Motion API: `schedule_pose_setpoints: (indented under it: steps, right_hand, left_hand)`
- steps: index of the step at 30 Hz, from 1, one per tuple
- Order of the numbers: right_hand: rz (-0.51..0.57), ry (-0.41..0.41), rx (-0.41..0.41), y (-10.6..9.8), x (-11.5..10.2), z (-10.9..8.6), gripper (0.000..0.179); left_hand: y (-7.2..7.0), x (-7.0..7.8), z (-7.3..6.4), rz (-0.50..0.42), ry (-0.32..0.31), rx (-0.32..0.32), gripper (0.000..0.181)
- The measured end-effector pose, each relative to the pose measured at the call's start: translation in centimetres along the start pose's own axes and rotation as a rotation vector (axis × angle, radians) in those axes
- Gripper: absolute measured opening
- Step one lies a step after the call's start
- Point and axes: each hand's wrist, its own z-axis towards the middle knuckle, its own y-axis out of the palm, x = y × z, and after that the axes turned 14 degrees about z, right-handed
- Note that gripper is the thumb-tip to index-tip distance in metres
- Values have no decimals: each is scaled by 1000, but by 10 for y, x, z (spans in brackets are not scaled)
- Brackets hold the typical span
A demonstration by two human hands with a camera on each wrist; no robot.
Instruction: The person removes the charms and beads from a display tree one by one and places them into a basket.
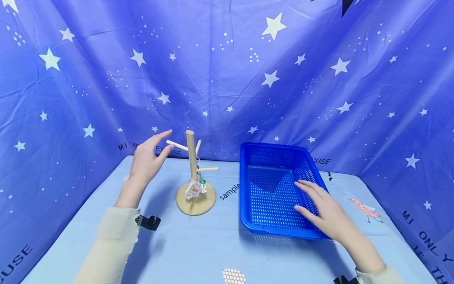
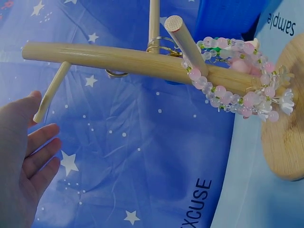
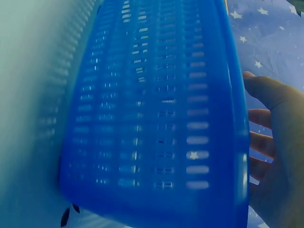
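Note:
A wooden jewelry stand (image 1: 192, 157) with several pegs and a round base stands upright left of centre. My left hand (image 1: 145, 159) is beside its upper left peg (image 2: 52, 92), thumb right at the peg's tip and fingers spread loosely. A bracelet (image 2: 247, 99) of pink and clear beads with white flower charms hangs on a lower peg. Behind the post, metal rings (image 2: 164, 46) hang on another peg, and a small green charm (image 1: 203, 182) dangles low. My right hand (image 1: 330, 213) reaches over the right rim of a blue plastic basket (image 1: 244, 185), fingers extended and holding nothing.
The stand and basket share a table with a light blue printed cloth (image 1: 209, 244). A purple-blue star-patterned curtain (image 1: 213, 79) closes off the back and both sides. The basket's perforated side wall (image 3: 152, 118) fills much of the right wrist view.

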Motion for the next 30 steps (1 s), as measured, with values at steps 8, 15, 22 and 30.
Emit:
schedule_pose_setpoints:
  steps: [8,15,22,30]
  right_hand:
    - [33,-27,-14,9,-16,-1,62]
    - [36,-48,-26,15,-25,1,63]
    - [52,-83,-31,21,-35,6,61]
    - [88,-103,-45,27,-46,11,59]
  left_hand:
    - [2,2,0,-33,-14,34,40]
    - [3,3,0,-59,-12,56,35]
    - [4,3,0,-77,-15,76,31]
    - [5,5,0,-111,-20,109,27]
